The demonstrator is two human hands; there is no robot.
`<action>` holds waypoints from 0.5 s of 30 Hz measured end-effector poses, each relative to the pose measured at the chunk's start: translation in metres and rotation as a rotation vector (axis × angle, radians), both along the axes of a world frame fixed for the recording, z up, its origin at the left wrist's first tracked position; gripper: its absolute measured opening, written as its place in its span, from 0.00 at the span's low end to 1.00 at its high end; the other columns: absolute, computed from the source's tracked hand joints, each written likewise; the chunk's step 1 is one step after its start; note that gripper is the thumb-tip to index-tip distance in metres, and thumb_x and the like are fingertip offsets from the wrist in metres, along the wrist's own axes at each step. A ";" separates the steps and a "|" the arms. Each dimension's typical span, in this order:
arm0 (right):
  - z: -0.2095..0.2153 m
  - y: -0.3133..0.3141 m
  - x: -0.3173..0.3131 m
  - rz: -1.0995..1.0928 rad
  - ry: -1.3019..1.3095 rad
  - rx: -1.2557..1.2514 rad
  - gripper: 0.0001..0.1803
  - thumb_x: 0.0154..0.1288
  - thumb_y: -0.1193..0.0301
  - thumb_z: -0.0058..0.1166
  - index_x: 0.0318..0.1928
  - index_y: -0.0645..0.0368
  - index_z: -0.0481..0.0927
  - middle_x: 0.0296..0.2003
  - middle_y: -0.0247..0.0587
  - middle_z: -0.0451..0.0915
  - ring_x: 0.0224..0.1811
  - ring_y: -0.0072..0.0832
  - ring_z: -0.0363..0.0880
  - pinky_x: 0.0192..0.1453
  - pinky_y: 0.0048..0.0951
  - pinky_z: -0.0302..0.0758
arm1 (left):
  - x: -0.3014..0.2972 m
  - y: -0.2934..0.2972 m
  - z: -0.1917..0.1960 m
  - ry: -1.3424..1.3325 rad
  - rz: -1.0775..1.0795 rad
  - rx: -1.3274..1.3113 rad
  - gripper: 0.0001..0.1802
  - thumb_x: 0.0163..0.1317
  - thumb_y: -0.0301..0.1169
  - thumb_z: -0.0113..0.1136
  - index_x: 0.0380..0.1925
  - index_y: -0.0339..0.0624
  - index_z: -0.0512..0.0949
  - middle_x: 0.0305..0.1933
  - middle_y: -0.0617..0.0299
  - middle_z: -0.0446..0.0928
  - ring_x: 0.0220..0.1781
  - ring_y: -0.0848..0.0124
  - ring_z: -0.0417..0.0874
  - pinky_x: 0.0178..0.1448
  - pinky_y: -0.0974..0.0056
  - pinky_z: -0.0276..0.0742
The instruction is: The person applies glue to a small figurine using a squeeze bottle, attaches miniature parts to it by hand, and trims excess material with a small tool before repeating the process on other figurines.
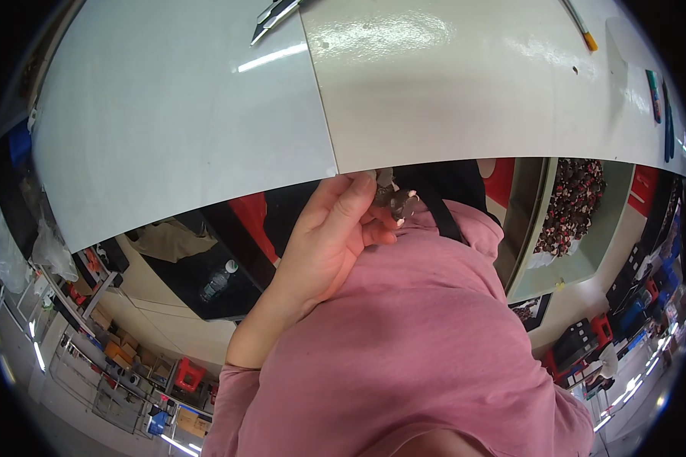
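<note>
Near the front edge of the table, my left hand [335, 217] is closed on a small dark brown piece with pale whitish tips [402, 204]. Thumb and fingers pinch it just below the edge, in front of my pink shirt. Part of the piece is hidden behind the fingers, and its exact kind is unclear. My right hand does not show.
A whitish table [206, 114] spans the front, with a utility knife [274, 19], a brush [587, 36] and a green slim tool [653, 95] on it. At right stands a pale green bin [621, 221] of many small brown, red and white pieces. A bottle [219, 280] lies lower left.
</note>
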State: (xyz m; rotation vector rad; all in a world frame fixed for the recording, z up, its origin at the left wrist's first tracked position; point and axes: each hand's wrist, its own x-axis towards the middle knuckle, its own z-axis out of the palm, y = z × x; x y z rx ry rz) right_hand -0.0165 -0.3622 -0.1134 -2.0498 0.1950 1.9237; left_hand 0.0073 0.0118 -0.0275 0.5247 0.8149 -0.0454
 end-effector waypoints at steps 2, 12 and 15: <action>0.002 0.000 -0.008 0.029 0.044 -0.001 0.23 0.65 0.57 0.47 0.53 0.62 0.75 0.46 0.45 0.80 0.48 0.31 0.78 0.52 0.31 0.73 | -0.002 0.000 -0.001 -0.010 0.010 -0.014 0.18 0.71 0.39 0.45 0.53 0.38 0.67 0.43 0.57 0.74 0.38 0.71 0.75 0.38 0.68 0.73; 0.011 0.001 -0.030 0.159 0.256 -0.006 0.23 0.65 0.56 0.47 0.51 0.62 0.76 0.44 0.44 0.81 0.46 0.30 0.78 0.50 0.31 0.73 | 0.002 0.001 -0.005 -0.046 0.060 -0.104 0.18 0.71 0.37 0.45 0.54 0.37 0.66 0.45 0.57 0.73 0.40 0.73 0.76 0.43 0.67 0.75; 0.017 0.002 -0.026 0.199 0.299 -0.014 0.23 0.65 0.56 0.48 0.50 0.62 0.76 0.44 0.44 0.81 0.46 0.30 0.78 0.50 0.31 0.74 | 0.006 0.001 -0.006 -0.080 0.062 -0.127 0.18 0.70 0.36 0.44 0.54 0.37 0.66 0.46 0.56 0.73 0.41 0.72 0.76 0.43 0.67 0.75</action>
